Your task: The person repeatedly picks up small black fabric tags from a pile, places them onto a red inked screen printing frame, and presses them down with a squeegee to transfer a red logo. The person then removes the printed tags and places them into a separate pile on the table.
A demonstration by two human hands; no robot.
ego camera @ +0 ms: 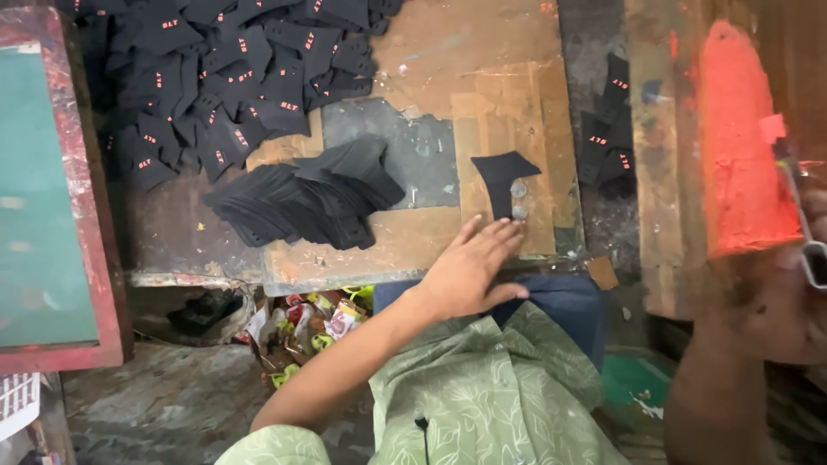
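My left hand [469, 269] reaches forward over the brown worktable [482, 69], fingers stretched flat and apart. Its fingertips touch the near end of a single black fabric piece [502, 176] that lies flat on the table. Two small round clear marks sit on that piece just beyond the fingertips. My right hand [814, 226] is blurred at the right edge. It appears closed around a metal handle beside a large orange-stained tool [741, 146] held up close to the camera.
A fanned stack of plain black pieces [301, 198] lies left of my hand. Behind it spreads a heap of black pieces with orange prints [233, 69]; a few more [607, 129] lie at right. A red-framed green board [43, 198] stands left. Crumpled wrappers [306, 327] lie below the table.
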